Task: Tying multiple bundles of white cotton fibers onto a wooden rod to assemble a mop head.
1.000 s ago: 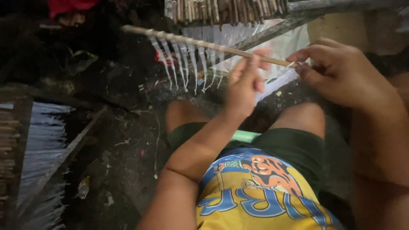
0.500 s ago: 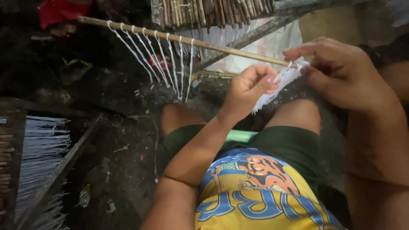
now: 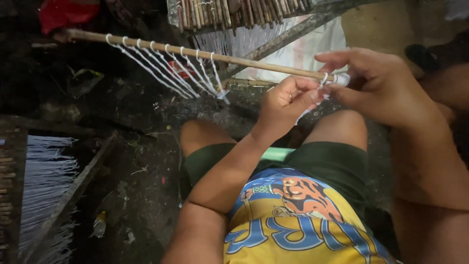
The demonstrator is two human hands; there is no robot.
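A thin wooden stick runs across the top of the view from ten o'clock down toward two o'clock, its near end meeting both hands. White strings are looped along it in a row, their tails drawn together below at about twelve o'clock. The right hand, at two o'clock, pinches a white loop against the stick's end, thumb and fingers pressed together. The left hand, just beside it at one o'clock, curls its fingers shut on the hanging string. Beneath them lie bare knees, green shorts and a yellow printed shirt. A bundle of sticks sits at twelve o'clock; a frame of white threads lies at eight o'clock on the dark ground.
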